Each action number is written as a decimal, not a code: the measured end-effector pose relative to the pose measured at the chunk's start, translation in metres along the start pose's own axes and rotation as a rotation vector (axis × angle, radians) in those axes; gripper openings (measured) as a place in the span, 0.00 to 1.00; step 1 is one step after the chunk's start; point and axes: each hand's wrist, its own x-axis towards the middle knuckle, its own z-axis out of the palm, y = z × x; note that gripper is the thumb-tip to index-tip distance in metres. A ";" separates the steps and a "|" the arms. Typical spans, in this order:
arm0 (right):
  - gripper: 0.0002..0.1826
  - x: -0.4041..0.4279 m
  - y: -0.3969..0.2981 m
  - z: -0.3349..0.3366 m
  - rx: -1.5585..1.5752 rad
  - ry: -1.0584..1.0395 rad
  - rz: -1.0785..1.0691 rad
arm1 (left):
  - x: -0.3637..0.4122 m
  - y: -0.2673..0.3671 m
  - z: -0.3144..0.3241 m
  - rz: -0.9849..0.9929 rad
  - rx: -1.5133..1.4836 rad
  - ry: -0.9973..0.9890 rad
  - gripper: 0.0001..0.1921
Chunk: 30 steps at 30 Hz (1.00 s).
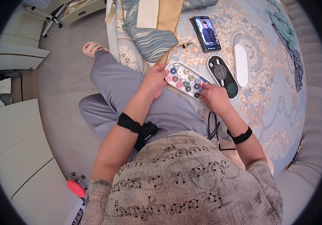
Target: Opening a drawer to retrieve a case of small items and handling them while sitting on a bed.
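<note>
My left hand (156,80) grips the left end of a white oval case (190,69), its thumb over the rim. Inside the case lie several thread bobbins (186,83) in blue, pink, green, black and other colours. At the case's right end is my right hand (215,97), fingers bent down among the bobbins beside a red one (202,84). Its fingertips are partly hidden, so whether they pinch a bobbin cannot be told. To the right lies an oval case part with a black insert (220,71). Past it rests a plain white oval lid (242,65).
A smartphone (207,33) with a lit screen lies on the patterned bedspread (262,109). Blue wavy fabric (152,42) with gold and white bands is at the upper middle. A black cable (212,126) loops by my hip. Teal cloth (284,28) lies along the far right edge.
</note>
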 end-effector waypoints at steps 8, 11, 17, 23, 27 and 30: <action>0.07 -0.004 -0.003 -0.003 0.092 0.003 0.050 | -0.001 -0.001 0.001 0.018 0.027 -0.006 0.17; 0.06 -0.012 -0.009 -0.003 0.152 0.006 0.104 | 0.001 -0.004 -0.002 0.030 -0.035 -0.022 0.17; 0.06 -0.021 -0.017 -0.001 0.238 0.042 0.203 | -0.004 -0.003 0.002 0.080 -0.059 -0.041 0.17; 0.07 -0.021 -0.020 0.000 0.276 0.032 0.298 | -0.005 -0.003 0.001 0.098 -0.037 -0.060 0.17; 0.07 -0.020 -0.020 0.002 0.286 0.030 0.315 | -0.002 -0.004 -0.001 0.105 -0.042 -0.060 0.17; 0.07 -0.020 -0.019 0.001 0.307 0.013 0.331 | -0.002 -0.004 -0.002 0.097 -0.022 -0.077 0.17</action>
